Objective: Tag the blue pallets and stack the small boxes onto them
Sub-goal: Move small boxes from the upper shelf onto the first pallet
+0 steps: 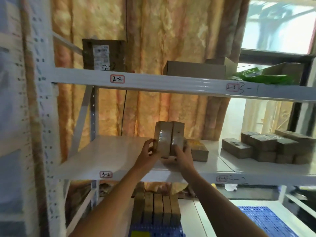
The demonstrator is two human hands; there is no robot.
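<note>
- 2 small boxes (169, 139), brown and wrapped in glossy clear tape, stand upright side by side and touching, held just above the white middle shelf (109, 156).
- Our left hand (150, 152) grips the left box from its outer side, fingers curled round the edge; our right hand (182, 157) clamps the right box low down, thumb across its front. We cannot see the fingers behind the boxes.
- Motion blur softens the whole view; the printed label on the dark box (104, 54) on the upper shelf is unreadable.
- Shelf tags read 2-2 (117, 79) and 3-2 (106, 174); the tags further right are smeared and hard to make out.
- Another taped box (198, 150) lies flat just behind our right hand, partly hidden by it.
- More of the same brown boxes sit in a loose pile (273, 147) at the right of the middle shelf, cut off by the frame edge.
- Below, a row of boxes (157, 209) stands on edge on a blue pallet (136, 230), our arms covering part of it.
- Second blue pallet (266, 221) shows at lower right, cropped by the frame.
</note>
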